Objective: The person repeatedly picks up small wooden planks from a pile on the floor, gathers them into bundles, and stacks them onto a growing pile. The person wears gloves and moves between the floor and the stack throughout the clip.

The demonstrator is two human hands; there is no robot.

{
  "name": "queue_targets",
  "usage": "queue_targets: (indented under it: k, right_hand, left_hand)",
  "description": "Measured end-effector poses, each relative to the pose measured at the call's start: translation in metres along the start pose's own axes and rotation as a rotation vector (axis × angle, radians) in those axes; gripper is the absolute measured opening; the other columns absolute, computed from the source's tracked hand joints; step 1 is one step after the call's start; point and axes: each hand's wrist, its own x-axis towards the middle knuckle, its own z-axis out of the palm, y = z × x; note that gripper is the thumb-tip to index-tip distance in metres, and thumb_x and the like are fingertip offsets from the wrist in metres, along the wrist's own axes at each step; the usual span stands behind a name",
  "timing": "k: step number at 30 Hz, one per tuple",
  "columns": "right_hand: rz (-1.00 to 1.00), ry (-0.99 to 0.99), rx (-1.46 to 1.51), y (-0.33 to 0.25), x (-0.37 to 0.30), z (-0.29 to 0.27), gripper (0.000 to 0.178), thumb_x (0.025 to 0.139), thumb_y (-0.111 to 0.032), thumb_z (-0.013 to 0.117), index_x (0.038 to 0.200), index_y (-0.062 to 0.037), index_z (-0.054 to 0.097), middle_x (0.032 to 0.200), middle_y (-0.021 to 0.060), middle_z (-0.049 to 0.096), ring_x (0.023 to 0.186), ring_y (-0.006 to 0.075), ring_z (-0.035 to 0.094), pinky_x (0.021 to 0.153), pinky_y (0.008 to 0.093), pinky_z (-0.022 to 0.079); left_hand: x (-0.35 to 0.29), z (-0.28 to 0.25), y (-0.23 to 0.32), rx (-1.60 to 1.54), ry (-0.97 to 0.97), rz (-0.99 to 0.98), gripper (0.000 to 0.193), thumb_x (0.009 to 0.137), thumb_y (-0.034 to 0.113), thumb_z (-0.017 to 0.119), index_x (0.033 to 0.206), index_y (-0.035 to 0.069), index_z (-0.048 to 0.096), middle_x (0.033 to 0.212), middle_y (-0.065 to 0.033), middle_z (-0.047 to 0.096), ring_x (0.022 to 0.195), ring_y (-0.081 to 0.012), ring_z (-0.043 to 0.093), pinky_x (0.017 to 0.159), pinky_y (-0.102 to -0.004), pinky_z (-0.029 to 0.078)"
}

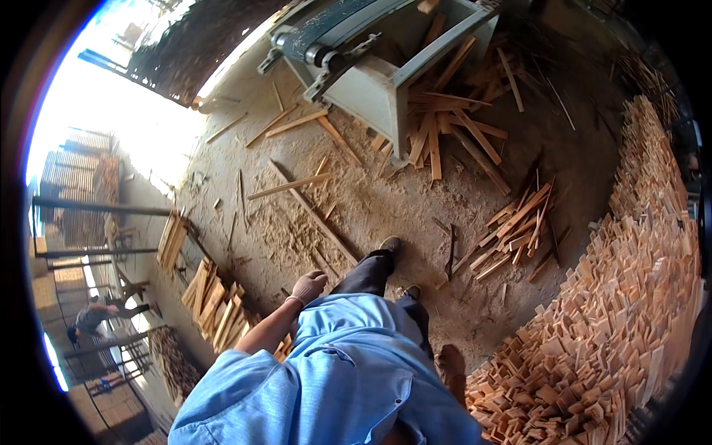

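My left hand (308, 286), in a light knitted glove, hangs beside my left thigh. Its fingers are curled in and I see nothing in them. Close to that forearm, on the left, lies a stack of short wooden boards (215, 304). My right hand (450, 362), in a darker glove, is low by my right side, apart from the big heap of wood pieces (593, 326). Shade and blur hide how its fingers are set. Loose wood strips (519, 226) lie in a small pile on the floor ahead to the right.
A grey metal machine with a conveyor belt (337, 30) stands ahead, with scattered wood slats (434, 141) under and around it. Long strips (311, 215) and sawdust cover the floor before my feet. Another person (96, 319) bends over at the far left, near metal posts.
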Motion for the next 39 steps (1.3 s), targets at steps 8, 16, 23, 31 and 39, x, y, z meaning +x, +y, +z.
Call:
queue_targets:
  k: [8, 16, 23, 31, 39]
  right_hand:
    - [0.075, -0.03, 0.792, -0.019, 0.074, -0.141, 0.012, 0.092, -0.017, 0.067, 0.08, -0.0151, 0.064, 0.073, -0.0046, 0.053, 0.068, 0.0128, 0.053, 0.065, 0.0304, 0.045]
    - [-0.46, -0.024, -1.063, -0.078, 0.034, -0.102, 0.027, 0.093, -0.032, 0.06, 0.091, -0.0062, 0.07, 0.089, 0.0176, 0.073, 0.085, 0.0384, 0.07, 0.072, 0.0483, 0.054]
    - [0.184, -0.073, -0.319, -0.108, 0.044, -0.055, 0.045, 0.09, -0.043, 0.062, 0.115, -0.0064, 0.073, 0.11, 0.024, 0.072, 0.111, 0.0395, 0.067, 0.093, 0.0443, 0.052]
    - [0.373, 0.294, 0.082, -0.12, 0.056, -0.068, 0.061, 0.091, -0.045, 0.066, 0.131, 0.0013, 0.066, 0.124, 0.0229, 0.071, 0.116, 0.0355, 0.067, 0.1, 0.0413, 0.05]
    - [0.251, 0.203, -0.163, -0.14, 0.032, -0.045, 0.039, 0.095, -0.04, 0.056, 0.095, -0.0029, 0.068, 0.088, 0.016, 0.071, 0.087, 0.0312, 0.07, 0.076, 0.0443, 0.051]
  left_hand:
    - [-0.085, 0.056, -0.163, 0.045, -0.095, 0.072, 0.041, 0.097, 0.035, 0.066, 0.123, 0.005, 0.073, 0.117, -0.0132, 0.076, 0.108, -0.0221, 0.068, 0.096, -0.0329, 0.05]
    - [-0.097, 0.095, -0.185, 0.151, -0.09, 0.108, 0.035, 0.097, 0.033, 0.064, 0.117, 0.005, 0.072, 0.117, -0.0127, 0.074, 0.106, -0.0219, 0.068, 0.092, -0.0333, 0.051]
    - [-0.053, 0.068, -0.138, 0.251, -0.156, 0.136, 0.031, 0.097, 0.03, 0.062, 0.112, 0.005, 0.072, 0.118, -0.0123, 0.073, 0.104, -0.0218, 0.068, 0.089, -0.0336, 0.051]
    - [0.049, 0.024, -0.051, 0.519, -0.326, 0.299, 0.027, 0.097, 0.027, 0.059, 0.106, 0.006, 0.072, 0.118, -0.0118, 0.072, 0.102, -0.0216, 0.069, 0.085, -0.034, 0.052]
    - [0.096, 0.011, 0.122, 0.277, -0.177, 0.215, 0.025, 0.091, 0.026, 0.058, 0.099, 0.005, 0.071, 0.077, -0.0059, 0.063, 0.066, -0.014, 0.057, 0.061, -0.0324, 0.047]
